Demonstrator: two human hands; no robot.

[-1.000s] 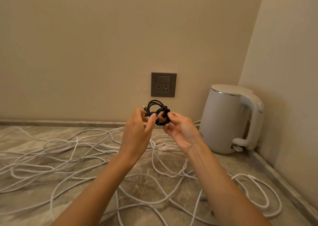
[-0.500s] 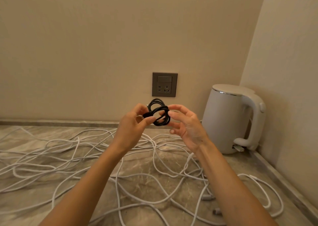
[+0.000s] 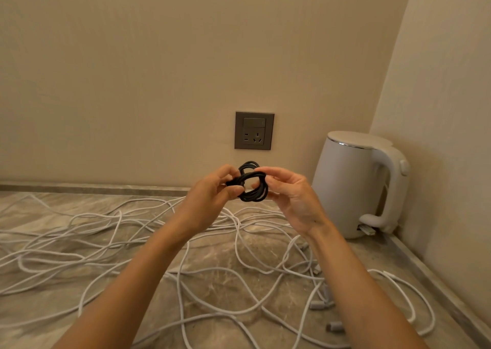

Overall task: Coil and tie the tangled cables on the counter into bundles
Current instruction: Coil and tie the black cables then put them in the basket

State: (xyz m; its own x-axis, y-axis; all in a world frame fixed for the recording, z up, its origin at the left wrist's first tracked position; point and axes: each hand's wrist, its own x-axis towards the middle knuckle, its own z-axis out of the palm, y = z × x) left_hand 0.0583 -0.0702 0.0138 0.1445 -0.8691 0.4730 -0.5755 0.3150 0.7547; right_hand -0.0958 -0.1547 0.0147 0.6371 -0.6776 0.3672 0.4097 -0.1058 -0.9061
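Black cable coil point(image 3: 251, 176): small multi-loop bundle, held in the air above the bench point(image 3: 228, 258), just past frame centre toward 12 o'clock.

Head view.
- Left hand point(image 3: 210, 201): at 9 o'clock of the coil, back of hand to camera. Thumb and fingers curled in, pinching the coil's left edge, where a strand crosses the loops.
- Right hand point(image 3: 292, 200): at 3 o'clock of the coil, palm partly to camera. Thumb and forefinger nip the right side of the loops; other fingers loosely bent beneath.
- White cables point(image 3: 106, 242): loose tangle spread over the marbled bench from 9 round to 4 o'clock, passing under both forearms. Several grey plug ends point(image 3: 317, 305) lie at 5 o'clock.
- White kettle point(image 3: 350, 186): stands in the bench corner at 3 o'clock, handle toward the side wall.
- Wall socket point(image 3: 254, 130): grey plate at 12 o'clock of the coil, nothing plugged in.
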